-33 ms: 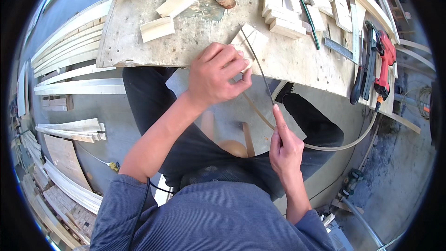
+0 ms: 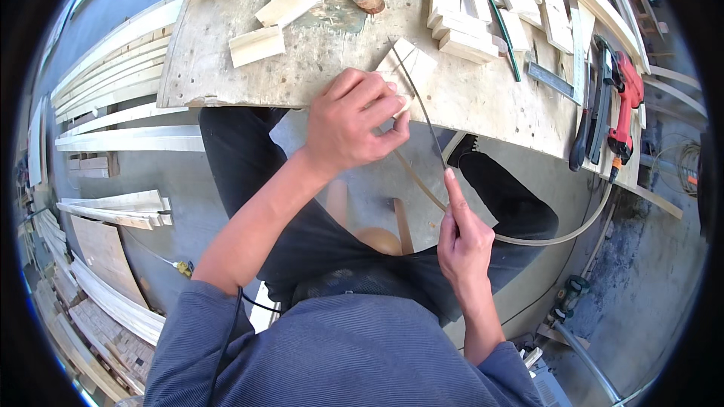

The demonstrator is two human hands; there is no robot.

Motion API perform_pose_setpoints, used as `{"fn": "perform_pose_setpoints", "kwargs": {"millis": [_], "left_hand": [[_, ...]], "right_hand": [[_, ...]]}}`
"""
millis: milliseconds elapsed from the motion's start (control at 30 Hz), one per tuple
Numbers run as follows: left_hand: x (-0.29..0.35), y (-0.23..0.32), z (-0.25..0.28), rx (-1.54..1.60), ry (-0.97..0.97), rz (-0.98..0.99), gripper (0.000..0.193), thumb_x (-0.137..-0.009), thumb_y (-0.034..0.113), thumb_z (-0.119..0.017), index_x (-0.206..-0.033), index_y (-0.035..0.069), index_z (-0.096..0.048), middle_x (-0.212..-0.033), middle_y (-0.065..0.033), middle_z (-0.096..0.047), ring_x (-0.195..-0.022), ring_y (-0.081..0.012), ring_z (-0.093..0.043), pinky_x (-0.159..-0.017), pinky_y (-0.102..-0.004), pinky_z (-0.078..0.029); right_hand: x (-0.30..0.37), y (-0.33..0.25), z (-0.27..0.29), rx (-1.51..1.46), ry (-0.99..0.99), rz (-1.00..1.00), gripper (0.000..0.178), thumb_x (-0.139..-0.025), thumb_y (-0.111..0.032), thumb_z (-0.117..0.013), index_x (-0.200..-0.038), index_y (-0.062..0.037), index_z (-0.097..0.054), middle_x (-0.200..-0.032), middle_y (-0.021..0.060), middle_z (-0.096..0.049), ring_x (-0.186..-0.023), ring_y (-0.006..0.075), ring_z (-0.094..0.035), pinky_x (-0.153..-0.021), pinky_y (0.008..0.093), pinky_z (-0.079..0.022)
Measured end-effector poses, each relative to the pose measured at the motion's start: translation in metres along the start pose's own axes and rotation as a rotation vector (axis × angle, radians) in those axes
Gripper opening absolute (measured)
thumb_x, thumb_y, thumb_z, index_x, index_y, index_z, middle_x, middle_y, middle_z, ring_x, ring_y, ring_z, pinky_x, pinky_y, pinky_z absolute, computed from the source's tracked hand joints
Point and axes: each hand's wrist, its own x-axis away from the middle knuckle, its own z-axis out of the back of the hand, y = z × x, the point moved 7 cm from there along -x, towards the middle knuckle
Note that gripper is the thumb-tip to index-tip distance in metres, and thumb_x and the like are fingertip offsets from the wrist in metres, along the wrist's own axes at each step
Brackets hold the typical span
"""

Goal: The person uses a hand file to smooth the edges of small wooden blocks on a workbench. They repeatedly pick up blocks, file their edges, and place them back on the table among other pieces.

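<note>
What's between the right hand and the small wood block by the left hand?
In the head view, a thin dark tool spans that gap, from the right hand across the wood block.

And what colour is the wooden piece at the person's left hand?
The wooden piece is pale cream, seen best in the head view.

Red-and-black tool (image 2: 629,90) near metal square (image 2: 553,80)

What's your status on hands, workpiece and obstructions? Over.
Left hand holding pale wood block at edge of workbench. Right hand gripping thin-bladed tool, crossing over block. Pale hose passes behind right hand; contact unclear.
</note>
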Motion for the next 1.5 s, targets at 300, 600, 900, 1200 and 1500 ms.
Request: {"fn": "perform_pose_setpoints", "kwargs": {"millis": [300, 600, 900, 1200, 1500], "left_hand": [[0.002, -0.003, -0.002, 0.018, -0.009, 0.011, 0.016, -0.076, 0.012, -0.086, -0.089, 0.015, -0.077, -0.091, 0.0011, -0.069, -0.092, -0.0206, -0.068, -0.077, -0.0324, -0.06], [0.002, -0.005, 0.0, 0.001, -0.071, 0.043, 0.02, -0.074, 0.009, -0.089, -0.091, 0.012, -0.079, -0.097, -0.0016, -0.074, -0.097, -0.0254, -0.072, -0.08, -0.0357, -0.063], [-0.002, -0.006, 0.002, 0.003, 0.017, -0.005, 0.017, -0.075, 0.012, -0.085, -0.086, 0.015, -0.073, -0.093, 0.0015, -0.069, -0.088, -0.0194, -0.069, -0.074, -0.0319, -0.06], [0.003, -0.004, -0.001, -0.017, -0.021, -0.005, 0.02, -0.074, 0.011, -0.088, -0.091, 0.013, -0.077, -0.097, -0.0013, -0.073, -0.097, -0.0255, -0.074, -0.079, -0.035, -0.063], [0.005, -0.004, -0.003, 0.004, -0.064, 0.019, 0.019, -0.075, 0.01, -0.088, -0.091, 0.012, -0.077, -0.097, -0.0019, -0.073, -0.097, -0.0252, -0.074, -0.079, -0.0345, -0.062]], "right_hand": [[-0.015, -0.002, -0.004, 0.045, -0.001, 0.024, 0.081, -0.093, 0.008, -0.066, -0.167, -0.0227, -0.062, -0.076, 0.0158, -0.064, -0.064, 0.0324, -0.067, -0.067, 0.0468, -0.058], [-0.034, -0.014, -0.016, -0.013, 0.016, 0.05, 0.078, -0.095, 0.01, -0.063, -0.168, -0.0177, -0.06, -0.076, 0.018, -0.059, -0.062, 0.0306, -0.06, -0.067, 0.0411, -0.055], [-0.07, -0.02, -0.025, -0.035, 0.001, 0.01, 0.077, -0.096, 0.008, -0.065, -0.168, -0.02, -0.06, -0.077, 0.0202, -0.062, -0.066, 0.0368, -0.065, -0.07, 0.0461, -0.057], [-0.033, -0.014, -0.019, -0.019, -0.011, -0.02, 0.077, -0.098, 0.009, -0.063, -0.169, -0.0183, -0.058, -0.08, 0.0215, -0.066, -0.067, 0.0363, -0.067, -0.071, 0.0454, -0.058], [-0.02, -0.011, -0.026, -0.024, 0.03, -0.006, 0.079, -0.096, 0.011, -0.063, -0.17, -0.0159, -0.057, -0.077, 0.0219, -0.064, -0.064, 0.036, -0.067, -0.068, 0.0454, -0.057]]}}
